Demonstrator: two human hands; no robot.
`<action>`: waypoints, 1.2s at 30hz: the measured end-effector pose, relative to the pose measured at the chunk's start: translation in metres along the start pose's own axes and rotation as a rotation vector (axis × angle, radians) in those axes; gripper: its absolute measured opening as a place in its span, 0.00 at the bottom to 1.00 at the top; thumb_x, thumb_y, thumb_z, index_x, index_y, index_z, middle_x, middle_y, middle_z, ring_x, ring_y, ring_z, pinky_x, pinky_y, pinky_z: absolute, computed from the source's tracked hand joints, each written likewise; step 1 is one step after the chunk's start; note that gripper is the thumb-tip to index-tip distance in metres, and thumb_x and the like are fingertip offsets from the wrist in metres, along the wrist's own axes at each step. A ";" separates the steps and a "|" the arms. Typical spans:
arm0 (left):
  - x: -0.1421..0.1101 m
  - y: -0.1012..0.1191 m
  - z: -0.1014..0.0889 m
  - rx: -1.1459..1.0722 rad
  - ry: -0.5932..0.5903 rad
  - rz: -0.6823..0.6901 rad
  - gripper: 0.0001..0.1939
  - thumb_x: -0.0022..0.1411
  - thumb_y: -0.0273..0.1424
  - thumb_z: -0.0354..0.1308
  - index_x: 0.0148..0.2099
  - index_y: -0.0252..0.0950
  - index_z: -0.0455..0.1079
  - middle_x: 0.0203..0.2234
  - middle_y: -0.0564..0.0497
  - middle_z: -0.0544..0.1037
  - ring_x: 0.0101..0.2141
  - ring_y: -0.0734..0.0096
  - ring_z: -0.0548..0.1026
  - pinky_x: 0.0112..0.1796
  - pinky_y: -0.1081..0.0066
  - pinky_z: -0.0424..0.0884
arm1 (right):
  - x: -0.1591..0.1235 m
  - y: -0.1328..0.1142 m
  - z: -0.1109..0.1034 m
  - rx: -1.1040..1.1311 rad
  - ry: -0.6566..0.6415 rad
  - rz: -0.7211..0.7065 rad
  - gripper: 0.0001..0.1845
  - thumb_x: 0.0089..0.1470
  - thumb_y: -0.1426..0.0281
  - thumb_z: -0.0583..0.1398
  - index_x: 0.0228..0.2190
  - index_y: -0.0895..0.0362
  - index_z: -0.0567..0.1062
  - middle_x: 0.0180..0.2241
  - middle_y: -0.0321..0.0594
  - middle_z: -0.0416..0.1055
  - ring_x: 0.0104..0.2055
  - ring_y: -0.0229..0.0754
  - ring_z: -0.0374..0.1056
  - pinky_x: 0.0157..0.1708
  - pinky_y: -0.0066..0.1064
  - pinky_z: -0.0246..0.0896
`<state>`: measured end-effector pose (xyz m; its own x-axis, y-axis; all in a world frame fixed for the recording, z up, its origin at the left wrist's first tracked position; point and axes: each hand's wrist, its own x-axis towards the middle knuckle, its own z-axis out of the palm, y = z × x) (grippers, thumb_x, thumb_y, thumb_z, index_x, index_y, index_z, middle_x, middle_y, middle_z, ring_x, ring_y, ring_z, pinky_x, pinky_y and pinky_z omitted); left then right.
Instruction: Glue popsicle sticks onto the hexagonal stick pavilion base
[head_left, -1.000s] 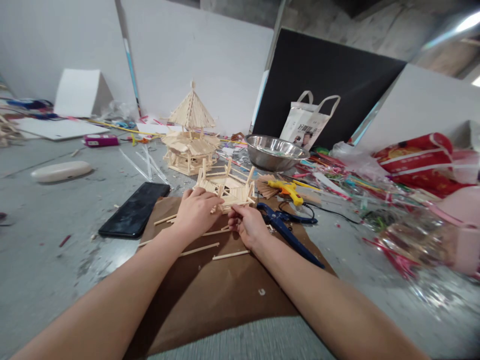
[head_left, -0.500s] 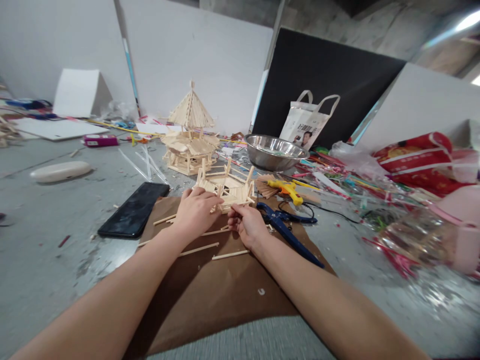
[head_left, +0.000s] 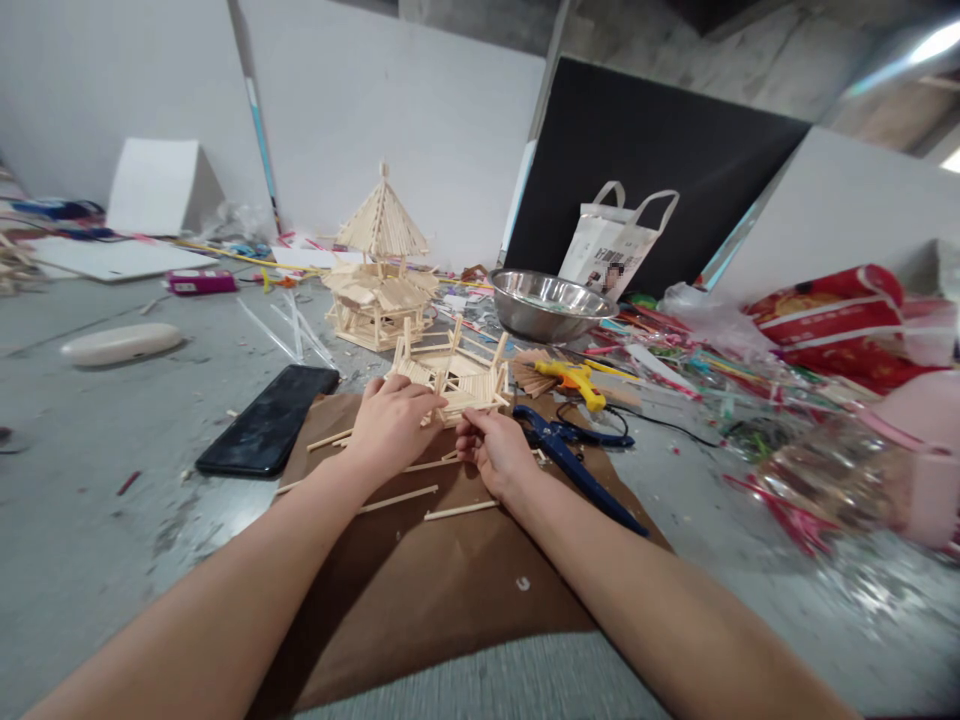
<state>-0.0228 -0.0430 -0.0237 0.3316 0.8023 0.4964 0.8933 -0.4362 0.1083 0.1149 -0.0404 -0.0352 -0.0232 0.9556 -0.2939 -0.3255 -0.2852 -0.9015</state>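
Observation:
A low wooden stick frame with upright posts stands at the far edge of a brown sheet. My left hand rests over its near left side, fingers curled onto the sticks. Against the near edge of the frame, my right hand is closed in a pinch; what lies between thumb and fingertip is hidden. Loose thin wooden sticks lie on the sheet under and in front of both hands. Blue-handled cutters lie just right of my right hand.
A wooden stick pavilion stands behind the frame. To the left are a black phone and a white oval case. A yellow glue gun, a steel bowl and a pink-topped bottle are on the right.

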 end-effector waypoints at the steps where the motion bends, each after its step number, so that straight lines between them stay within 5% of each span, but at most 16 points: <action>1: 0.000 0.000 0.000 -0.001 0.000 0.000 0.12 0.52 0.33 0.50 0.39 0.42 0.71 0.37 0.52 0.75 0.39 0.60 0.65 0.39 0.60 0.55 | 0.000 0.000 0.000 0.001 -0.001 0.002 0.08 0.47 0.74 0.53 0.18 0.59 0.62 0.12 0.28 0.61 0.12 0.29 0.57 0.11 0.21 0.53; 19: 0.000 -0.002 0.001 -0.034 0.000 0.004 0.15 0.51 0.33 0.51 0.42 0.43 0.69 0.36 0.49 0.74 0.40 0.59 0.64 0.39 0.60 0.55 | 0.004 -0.003 -0.004 0.022 -0.094 0.128 0.05 0.44 0.74 0.54 0.19 0.60 0.65 0.12 0.31 0.64 0.12 0.30 0.58 0.12 0.22 0.54; 28: 0.000 -0.001 -0.023 -0.050 -0.052 0.077 0.19 0.47 0.33 0.51 0.44 0.50 0.68 0.44 0.51 0.69 0.47 0.56 0.60 0.44 0.56 0.53 | -0.002 -0.009 -0.008 -0.033 -0.113 0.203 0.06 0.47 0.74 0.52 0.22 0.62 0.67 0.13 0.33 0.66 0.12 0.31 0.60 0.13 0.23 0.57; 32: 0.002 -0.003 -0.035 -0.137 0.082 0.067 0.15 0.50 0.32 0.49 0.39 0.47 0.71 0.43 0.53 0.70 0.46 0.62 0.62 0.45 0.59 0.55 | -0.004 -0.016 -0.013 -0.103 -0.127 0.214 0.07 0.46 0.75 0.53 0.18 0.62 0.66 0.13 0.34 0.66 0.12 0.30 0.59 0.12 0.22 0.56; 36: 0.004 -0.001 -0.042 -0.180 0.289 -0.066 0.13 0.54 0.33 0.46 0.32 0.38 0.72 0.30 0.50 0.74 0.35 0.69 0.68 0.40 0.67 0.61 | -0.006 -0.021 -0.018 -0.252 -0.177 0.121 0.04 0.43 0.73 0.56 0.20 0.59 0.66 0.13 0.31 0.64 0.11 0.30 0.56 0.10 0.22 0.49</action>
<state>-0.0354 -0.0566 0.0141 0.1521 0.6939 0.7038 0.8337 -0.4726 0.2858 0.1394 -0.0410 -0.0204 -0.2189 0.9055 -0.3635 -0.0672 -0.3856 -0.9202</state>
